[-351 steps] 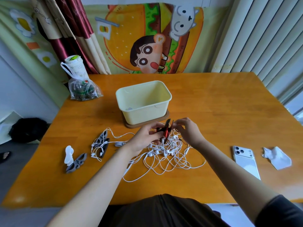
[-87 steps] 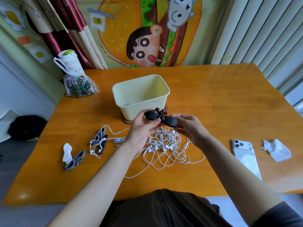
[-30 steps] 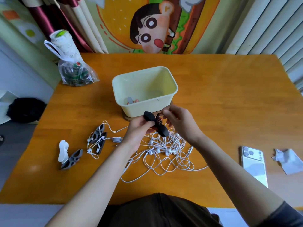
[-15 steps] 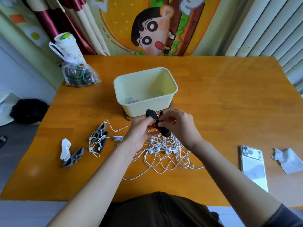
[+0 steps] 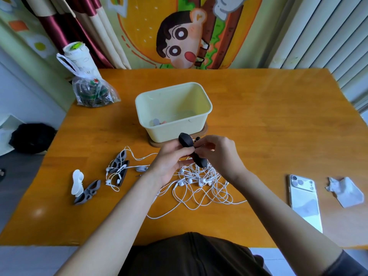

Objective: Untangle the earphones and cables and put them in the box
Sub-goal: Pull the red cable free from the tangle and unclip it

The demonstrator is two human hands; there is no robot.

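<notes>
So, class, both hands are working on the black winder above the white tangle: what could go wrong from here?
The left hand and right hand hold the black winder right over the white earphone tangle; a freed cord end might drop in and snag. Loops also trail toward the near side of the table, so a careless pull could drag them off.

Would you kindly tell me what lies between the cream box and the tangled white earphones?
Head view: the left hand and right hand grip a black winder there, before the box, above the earphones.
</notes>
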